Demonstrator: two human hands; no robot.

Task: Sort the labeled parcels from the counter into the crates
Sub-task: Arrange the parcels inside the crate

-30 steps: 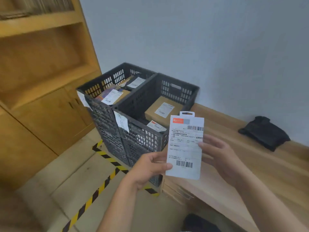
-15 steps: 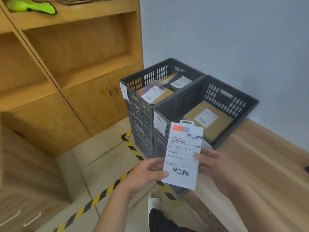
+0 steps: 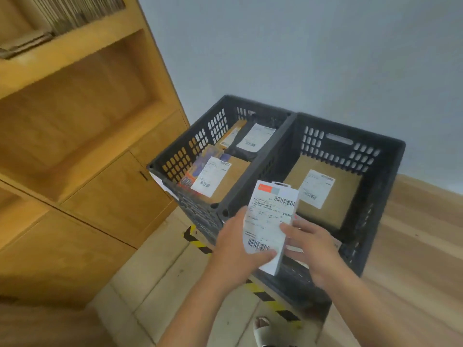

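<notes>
Head view; left hand [image 3: 234,250], right hand [image 3: 317,247] gripping labeled parcel [image 3: 269,222], crate [image 3: 350,132] behind

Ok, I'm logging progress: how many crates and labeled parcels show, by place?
Crates: 2, left crate, right crate.
Left-crate parcels: 3, black bag, rear parcel, front box.
Right-crate parcels: 1 plainly visible, brown box.
Held parcel: 1, in left hand and right hand.
Total: 7.

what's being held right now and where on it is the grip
The white labeled parcel, in both hands. The left hand grips its lower left edge, thumb across the front near the bottom; the right hand pinches its right edge at mid-height.
</notes>
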